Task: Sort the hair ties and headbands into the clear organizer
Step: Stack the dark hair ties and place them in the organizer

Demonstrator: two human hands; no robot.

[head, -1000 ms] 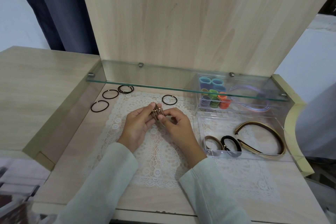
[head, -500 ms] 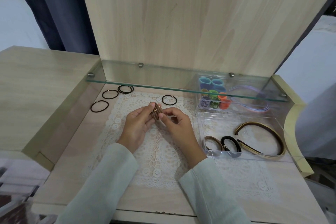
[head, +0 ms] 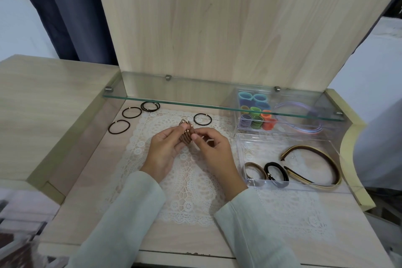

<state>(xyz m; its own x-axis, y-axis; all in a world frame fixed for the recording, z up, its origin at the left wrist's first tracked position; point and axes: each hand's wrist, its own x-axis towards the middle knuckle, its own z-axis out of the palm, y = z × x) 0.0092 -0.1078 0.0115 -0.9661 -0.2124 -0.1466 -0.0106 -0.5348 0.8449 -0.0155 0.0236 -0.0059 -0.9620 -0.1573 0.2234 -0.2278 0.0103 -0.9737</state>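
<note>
Hair ties (head: pixel 186 135), a brown bundle with small gold beads, are held just above the lace mat (head: pixel 191 193), left of the clear organizer (head: pixel 304 187). The bundle is seen edge-on, its bands side by side, with the long axis running from the far side toward the person and slanting slightly right. The left hand (head: pixel 163 152) grips it from the left, fingers and thumb curled round the bands. The right hand (head: pixel 214 152) pinches the right side with thumb and forefinger, the other fingers loosely curled. Both forearms, in pale sleeves, angle inward. Loose black hair ties (head: pixel 202 119) lie on the table beyond the hands. A tan headband (head: pixel 313 149) lies in the organizer's near compartment.
</note>
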